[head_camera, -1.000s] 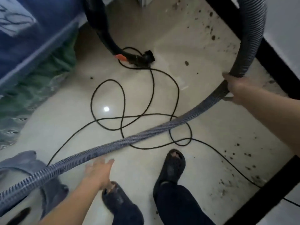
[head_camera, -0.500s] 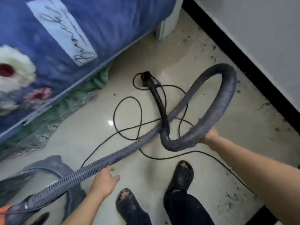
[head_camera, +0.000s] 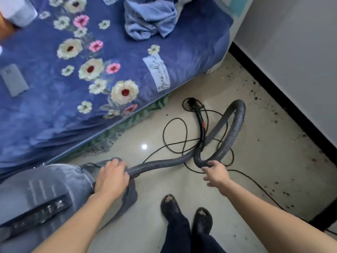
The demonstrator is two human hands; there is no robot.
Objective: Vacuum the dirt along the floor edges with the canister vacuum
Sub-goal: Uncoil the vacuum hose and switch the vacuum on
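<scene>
Setup stage: left hand point(head_camera: 111, 178) lies over the hose point(head_camera: 160, 164) at the canister vacuum point(head_camera: 45, 189), 8 o'clock, grip unclear. Right hand point(head_camera: 216, 175) fingers point(head_camera: 212, 163) spread beside the bend. Next: grab wand point(head_camera: 200, 123), hit dirt point(head_camera: 255, 98) at 2 o'clock.

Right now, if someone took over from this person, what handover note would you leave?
Left hand lies on the vacuum where the hose joins; grip unclear.
Right hand is open beside the hose's bend, holding nothing.
Nozzle lies on the floor near the bed, amid the tangled cord.
Dirt is scattered along the black skirting: nothing looks cleaned yet.
Left: pick up the nozzle and vacuum that edge.
</scene>
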